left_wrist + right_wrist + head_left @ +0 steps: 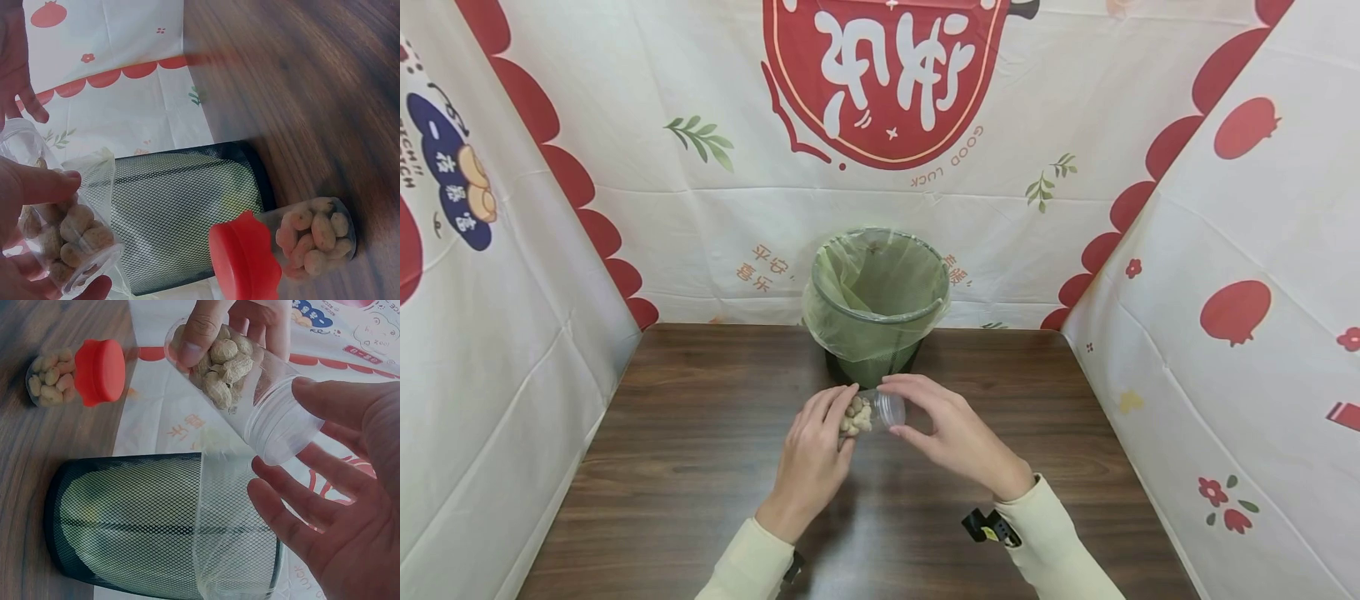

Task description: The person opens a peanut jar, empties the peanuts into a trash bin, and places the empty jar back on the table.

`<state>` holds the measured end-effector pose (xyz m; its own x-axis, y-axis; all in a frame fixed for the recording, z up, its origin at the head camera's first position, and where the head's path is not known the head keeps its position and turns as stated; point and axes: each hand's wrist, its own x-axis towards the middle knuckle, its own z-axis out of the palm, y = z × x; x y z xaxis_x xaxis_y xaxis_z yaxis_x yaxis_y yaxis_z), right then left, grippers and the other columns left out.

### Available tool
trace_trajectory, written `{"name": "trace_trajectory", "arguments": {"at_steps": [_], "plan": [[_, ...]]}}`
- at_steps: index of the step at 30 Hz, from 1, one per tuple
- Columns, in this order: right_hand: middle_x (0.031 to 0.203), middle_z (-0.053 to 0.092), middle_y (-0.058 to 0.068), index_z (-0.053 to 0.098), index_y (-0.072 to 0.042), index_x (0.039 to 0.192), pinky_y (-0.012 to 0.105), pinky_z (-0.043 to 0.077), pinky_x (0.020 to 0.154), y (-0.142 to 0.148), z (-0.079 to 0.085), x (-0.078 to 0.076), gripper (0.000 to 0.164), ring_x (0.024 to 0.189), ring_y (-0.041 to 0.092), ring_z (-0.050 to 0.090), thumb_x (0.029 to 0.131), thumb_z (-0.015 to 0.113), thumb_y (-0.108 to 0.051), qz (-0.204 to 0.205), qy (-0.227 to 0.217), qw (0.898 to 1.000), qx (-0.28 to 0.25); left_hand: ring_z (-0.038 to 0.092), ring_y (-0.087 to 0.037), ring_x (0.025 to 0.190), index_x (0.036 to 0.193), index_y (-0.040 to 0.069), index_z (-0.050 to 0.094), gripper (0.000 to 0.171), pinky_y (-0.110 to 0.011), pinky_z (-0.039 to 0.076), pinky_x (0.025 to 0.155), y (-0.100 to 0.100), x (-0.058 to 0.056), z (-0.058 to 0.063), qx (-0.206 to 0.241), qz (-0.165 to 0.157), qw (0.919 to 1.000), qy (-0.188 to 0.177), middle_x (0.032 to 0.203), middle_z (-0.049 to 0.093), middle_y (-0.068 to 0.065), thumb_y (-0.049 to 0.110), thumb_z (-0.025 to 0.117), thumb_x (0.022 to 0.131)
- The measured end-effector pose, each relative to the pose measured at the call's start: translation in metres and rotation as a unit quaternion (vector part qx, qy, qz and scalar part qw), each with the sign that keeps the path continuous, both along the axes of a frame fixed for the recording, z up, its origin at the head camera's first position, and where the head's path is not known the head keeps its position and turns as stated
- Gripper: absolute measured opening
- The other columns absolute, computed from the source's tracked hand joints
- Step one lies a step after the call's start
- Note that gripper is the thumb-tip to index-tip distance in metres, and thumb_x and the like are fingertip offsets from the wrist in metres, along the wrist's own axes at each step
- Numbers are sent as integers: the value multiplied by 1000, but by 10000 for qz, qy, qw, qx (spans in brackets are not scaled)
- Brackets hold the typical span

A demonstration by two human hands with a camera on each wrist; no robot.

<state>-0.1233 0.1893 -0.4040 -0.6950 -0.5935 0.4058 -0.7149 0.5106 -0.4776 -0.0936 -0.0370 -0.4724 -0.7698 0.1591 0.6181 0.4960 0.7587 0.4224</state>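
A clear plastic jar (231,394) with peanuts in their shells (75,234) lies tipped on its side in front of the bin in the head view. My left hand (811,454) grips its base end, thumb across the wall. At the see-through threaded mouth end, my right hand (951,429) holds the jar between thumb and fingertips, the other fingers spread. A second clear jar (315,237), with a red scalloped lid (244,259) and peanuts inside, stands below on the table; in the head view it is hidden.
A black mesh bin (137,519) lined with a pale green bag (880,333) stands at the back of the dark wooden table (700,417). Printed white cloth (700,233) rises behind it and along both sides.
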Motion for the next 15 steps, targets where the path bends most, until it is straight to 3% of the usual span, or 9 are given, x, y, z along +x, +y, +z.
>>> {"name": "trace_trajectory", "arguments": {"at_steps": [4, 9, 15], "plan": [[146, 66, 5, 64, -12, 146, 46, 55, 113, 1, 1, 1, 60, 137, 22, 64, 91, 88, -15, -39, -69, 9999, 110, 67, -33, 128, 145, 8, 64, 78, -53, 59, 103, 1, 1, 0, 22, -10, 10000, 51, 136, 70, -11, -5, 93, 74], [149, 64, 1, 59, -15, 151, 45, 56, 111, 1, 1, 2, 61, 133, 19, 67, 97, 83, -31, -488, -635, 9967, 115, 65, -34, 128, 145, 7, 64, 79, -53, 58, 103, 1, 1, -1, -16, 27, 9999, 142, 136, 69, -12, -6, 93, 73], [123, 75, 0, 61, -14, 149, 31, 63, 83, -3, 1, 2, 49, 99, 8, 75, 105, 73, -30, -643, -1568, 9854, -143, 65, -36, 127, 143, 6, 66, 74, -54, 57, 100, 0, -1, -3, -82, 23, 9984, 553, 133, 70, -14, -6, 92, 75]]}}
